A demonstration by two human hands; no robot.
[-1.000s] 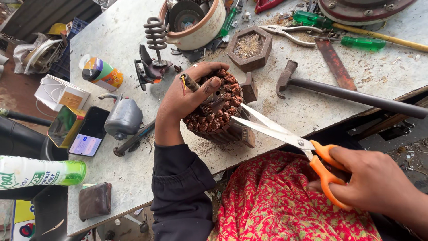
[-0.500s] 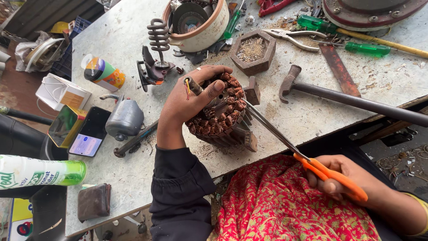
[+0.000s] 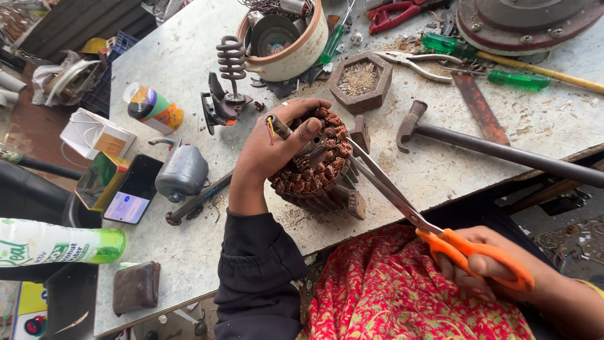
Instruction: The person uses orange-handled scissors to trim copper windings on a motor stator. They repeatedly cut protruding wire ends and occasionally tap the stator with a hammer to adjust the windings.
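A: Looking at that moment, what worried you?

B: Left hand (image 3: 277, 141) was clamped over the top of the motor coil (image 3: 318, 167), thumb pressed down right next to where the scissors (image 3: 409, 211) poked in. Blade tips were buried in the copper winding, so a slip could've caught the thumb.

A: And the other hand?

B: Right hand (image 3: 497, 267) was closed on the orange handles, low by the lap, over the red patterned cloth (image 3: 390, 296). Blades were nearly together, w/ only a thin gap. Couldn't tell if any wire was actually between them.

A: Where was the coil sitting?

B: On the grey workbench (image 3: 189, 75), near its front edge, tilted a bit toward the person. Only the one hand steadied it. Hard levering w/ the scissors could've rolled it off the edge, I'd say.

A: Anything else in the way?

B: Hammer (image 3: 478, 145) lay just beside it on the right, a small metal block (image 3: 360, 134) touching or nearly touching the coil. A jerk could've knocked either. The short wire stub (image 3: 272, 124) by the fingers looked bare at the end, might've pricked.

A: Scissors up to it?

B: Prob. not great on thick copper, imo. Blades could've twisted or skidded off.
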